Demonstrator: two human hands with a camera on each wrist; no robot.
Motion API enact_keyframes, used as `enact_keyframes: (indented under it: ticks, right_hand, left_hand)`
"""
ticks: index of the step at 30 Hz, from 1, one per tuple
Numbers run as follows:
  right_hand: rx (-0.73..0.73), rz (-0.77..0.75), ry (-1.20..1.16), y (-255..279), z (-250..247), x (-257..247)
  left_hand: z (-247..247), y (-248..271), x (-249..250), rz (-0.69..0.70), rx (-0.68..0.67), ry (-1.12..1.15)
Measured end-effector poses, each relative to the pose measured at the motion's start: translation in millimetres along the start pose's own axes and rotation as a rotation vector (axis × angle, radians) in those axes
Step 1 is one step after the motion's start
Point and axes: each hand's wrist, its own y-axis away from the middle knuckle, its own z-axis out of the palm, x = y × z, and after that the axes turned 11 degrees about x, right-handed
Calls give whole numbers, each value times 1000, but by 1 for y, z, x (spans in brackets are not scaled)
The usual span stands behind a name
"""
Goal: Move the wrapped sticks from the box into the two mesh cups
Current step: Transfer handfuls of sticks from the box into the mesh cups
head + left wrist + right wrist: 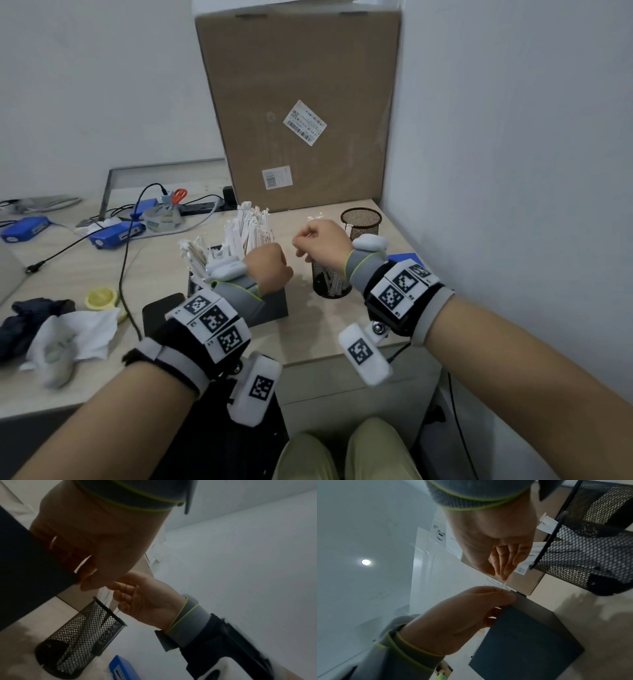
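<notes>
paper-wrapped sticks in the dark box are looking light, thin, bendable; best pinching mid-length. right hand is curling over the near mesh cup, contents unclear; left hand is curling at the box rim, grip unclear.

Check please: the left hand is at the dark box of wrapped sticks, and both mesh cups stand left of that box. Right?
One error: the head view shows the near mesh cup and far mesh cup right of the dark box, not left. The left hand is indeed at that box of wrapped sticks.
</notes>
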Motion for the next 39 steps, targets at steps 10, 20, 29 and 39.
enact_keyframes:
  ticks: [10,20,29,39]
  right_hand:
    - [-196,146,-7,16,10,0]
    - [-163,95,28,17,27,-4]
    - [-250,155,-39,14,26,3]
    - [-227,138,17,15,24,5]
  left_hand:
    - [-31,15,-29,34,-185,177]
    - [-28,16,-40,-163,138,183]
    - [-12,2,-41,-143,102,259]
    - [-1,4,-48,-237,111,593]
